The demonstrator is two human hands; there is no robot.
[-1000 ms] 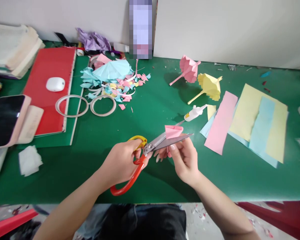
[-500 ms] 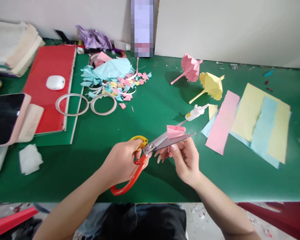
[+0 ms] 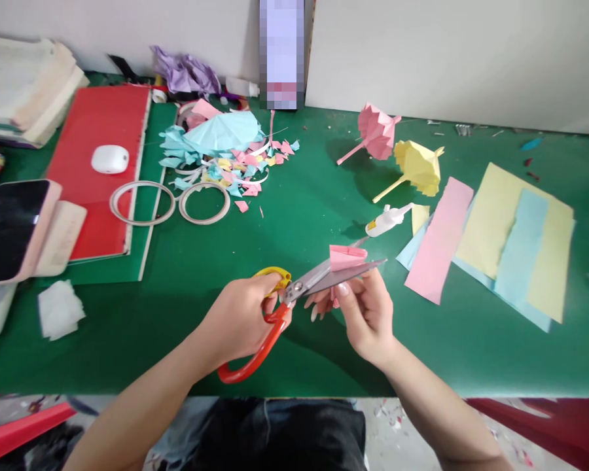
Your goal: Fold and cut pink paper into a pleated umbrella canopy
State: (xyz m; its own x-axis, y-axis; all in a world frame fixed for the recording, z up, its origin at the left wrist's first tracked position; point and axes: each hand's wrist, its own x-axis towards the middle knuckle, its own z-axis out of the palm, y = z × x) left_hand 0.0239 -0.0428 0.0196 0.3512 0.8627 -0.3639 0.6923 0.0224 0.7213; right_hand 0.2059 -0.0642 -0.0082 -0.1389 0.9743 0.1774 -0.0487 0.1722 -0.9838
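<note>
My left hand (image 3: 245, 317) is wrapped round the handles of the scissors (image 3: 262, 350), one loop yellow and one orange-red. Their blades stand apart and point right, with a folded pink paper piece (image 3: 346, 256) between them. My right hand (image 3: 366, 314) is closed just below the blades, thumb against its fingers, on the lower part of the pink paper, which is mostly hidden. A small white glue bottle (image 3: 385, 221) lies just beyond the blades. Further back are a pink paper umbrella (image 3: 377, 133) and a yellow one (image 3: 419, 168).
Coloured sheets (image 3: 476, 229) lie at the right. Paper scraps and a blue folded paper (image 3: 226, 134) form a pile at the back left, near two tape rings (image 3: 205, 221). A red folder (image 3: 98, 216), a white earphone case (image 3: 110, 159) and a phone (image 3: 14, 222) are at the left.
The view has shifted very slightly. Both hands, the scissors and the pink paper keep nearly the same positions.
</note>
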